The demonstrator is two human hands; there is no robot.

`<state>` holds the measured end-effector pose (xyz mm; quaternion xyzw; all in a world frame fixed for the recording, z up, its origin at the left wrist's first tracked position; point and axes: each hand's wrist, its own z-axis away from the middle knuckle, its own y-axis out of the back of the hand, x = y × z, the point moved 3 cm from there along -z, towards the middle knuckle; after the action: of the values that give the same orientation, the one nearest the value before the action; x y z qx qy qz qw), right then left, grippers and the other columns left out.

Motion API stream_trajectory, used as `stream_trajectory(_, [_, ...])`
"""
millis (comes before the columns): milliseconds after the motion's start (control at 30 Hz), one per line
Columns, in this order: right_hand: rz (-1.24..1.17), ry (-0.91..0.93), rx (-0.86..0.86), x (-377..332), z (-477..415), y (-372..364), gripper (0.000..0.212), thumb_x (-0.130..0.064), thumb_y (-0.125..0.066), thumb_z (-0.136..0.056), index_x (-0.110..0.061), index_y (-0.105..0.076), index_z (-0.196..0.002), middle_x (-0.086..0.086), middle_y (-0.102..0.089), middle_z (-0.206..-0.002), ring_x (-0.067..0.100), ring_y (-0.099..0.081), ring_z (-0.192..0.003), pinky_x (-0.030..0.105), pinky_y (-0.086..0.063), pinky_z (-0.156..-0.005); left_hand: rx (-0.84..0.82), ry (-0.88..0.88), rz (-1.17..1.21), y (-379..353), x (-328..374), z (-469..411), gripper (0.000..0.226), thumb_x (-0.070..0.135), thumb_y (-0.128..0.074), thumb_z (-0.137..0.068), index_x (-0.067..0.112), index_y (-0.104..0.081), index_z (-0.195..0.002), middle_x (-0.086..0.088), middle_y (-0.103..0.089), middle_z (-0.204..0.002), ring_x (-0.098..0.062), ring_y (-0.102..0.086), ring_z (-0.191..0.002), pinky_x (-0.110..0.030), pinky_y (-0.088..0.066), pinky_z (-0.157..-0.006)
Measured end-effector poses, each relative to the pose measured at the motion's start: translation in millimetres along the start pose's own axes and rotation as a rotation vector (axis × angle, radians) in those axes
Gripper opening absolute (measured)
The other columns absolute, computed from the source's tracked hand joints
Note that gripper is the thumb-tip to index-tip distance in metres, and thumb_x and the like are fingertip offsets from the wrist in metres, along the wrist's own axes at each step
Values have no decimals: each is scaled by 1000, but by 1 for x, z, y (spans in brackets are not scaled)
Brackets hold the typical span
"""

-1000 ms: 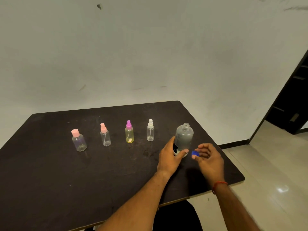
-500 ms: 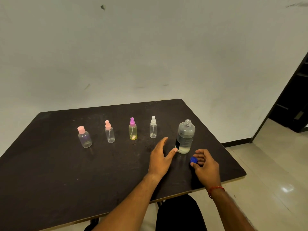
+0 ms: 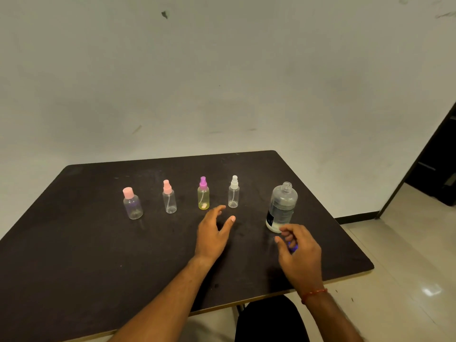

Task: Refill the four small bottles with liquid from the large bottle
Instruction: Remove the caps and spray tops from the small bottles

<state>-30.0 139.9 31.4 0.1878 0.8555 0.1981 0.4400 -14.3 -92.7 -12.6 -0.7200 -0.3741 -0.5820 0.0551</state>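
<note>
Four small bottles stand in a row on the black table (image 3: 74, 243): a pink flip-cap bottle (image 3: 132, 204), a pink spray bottle (image 3: 169, 197), a yellow bottle with a purple sprayer (image 3: 203, 193) and a clear bottle with a white sprayer (image 3: 233, 192). To their right stands the large clear bottle (image 3: 281, 208), uncapped and partly filled. My left hand (image 3: 213, 233) hovers with fingers spread just in front of the yellow and white-sprayer bottles, touching nothing. My right hand (image 3: 299, 253) sits low by the large bottle's base, fingers curled around the blue cap (image 3: 293, 247), which is mostly hidden.
The table's right and front edges lie close to my right wrist. Beyond them are a pale tiled floor (image 3: 407, 255) and a dark doorway (image 3: 436, 169) at the far right. A bare wall stands behind the table.
My left hand let go of the large bottle and moved left toward the small bottles. My right hand lowered the blue cap toward the table in front of the large bottle.
</note>
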Motion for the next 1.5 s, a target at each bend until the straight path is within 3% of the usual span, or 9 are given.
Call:
stream_trajectory(67, [-19, 34, -68, -16, -2, -14, 27, -11, -75, -81, -19, -65, -104, -9, -60, -92, 3, -59, -82, 11, -50, -71, 7, -3, -7, 0, -2, -4, 43, 36, -72, -93, 20, -63, -132, 8, -65, -129, -7, -61, -118, -24, -50, -97])
stream_trajectory(200, [-40, 90, -138, -42, -25, -50, 25, -17, -73, -84, -18, -66, -108, -9, -60, -97, 3, -58, -84, 17, -51, -74, 34, -5, -4, 0, -5, -12, 41, 33, -74, -92, 18, -64, -129, 5, -67, -127, -10, -63, -114, -34, -54, -97])
stream_trajectory(467, [-18, 31, -92, -61, -93, -101, 31, -19, -73, -84, -14, -65, -113, -2, -60, -99, 10, -59, -87, 30, -55, -81, -11, 25, -67, -8, -9, -33, 52, 32, -70, -95, 11, -56, -140, -5, -62, -138, -18, -57, -129, -41, -49, -107])
stream_trajectory(733, [99, -62, -154, -55, -139, -118, 44, -27, -71, -87, -12, -58, -126, 5, -56, -119, 21, -57, -107, 35, -51, -93, -62, 52, -57, -18, -10, -52, 65, 42, -65, -96, 14, -44, -150, -4, -49, -153, -17, -45, -142, -38, -41, -116])
stream_trajectory(1000, [145, -119, -260, -48, -143, -128, 18, -25, -72, -86, -16, -68, -101, 0, -65, -97, 13, -59, -85, 14, -39, -69, -82, 35, -58, -24, -21, -58, 60, 61, -60, -90, 29, -52, -140, 13, -62, -135, -2, -55, -127, -35, -52, -105])
stream_trajectory(1133, [122, -107, -264, -51, -141, -127, 14, -25, -74, -84, -16, -70, -93, 0, -67, -88, 14, -60, -80, 22, -46, -71, -71, 7, 6, -19, -11, -53, 37, 36, -69, -93, 26, -59, -127, 29, -61, -106, 18, -56, -104, -12, -47, -87])
stream_trajectory(1300, [80, -60, -285, -59, -136, -120, 14, -27, -76, -82, -17, -69, -90, -4, -64, -82, 10, -59, -75, 17, -42, -66, -65, -28, 69, -15, -7, -50, 22, 34, -69, -94, 28, -63, -114, 11, -69, -95, -5, -67, -89, -24, -56, -79])
stream_trajectory(1500, [165, -27, -332, -62, -136, -118, 18, -32, -77, -81, -20, -64, -84, -7, -59, -77, 8, -54, -70, 15, -38, -59, -66, -11, 70, -14, -7, -49, 21, 27, -71, -93, 26, -65, -113, 13, -70, -102, -3, -66, -100, -24, -56, -88])
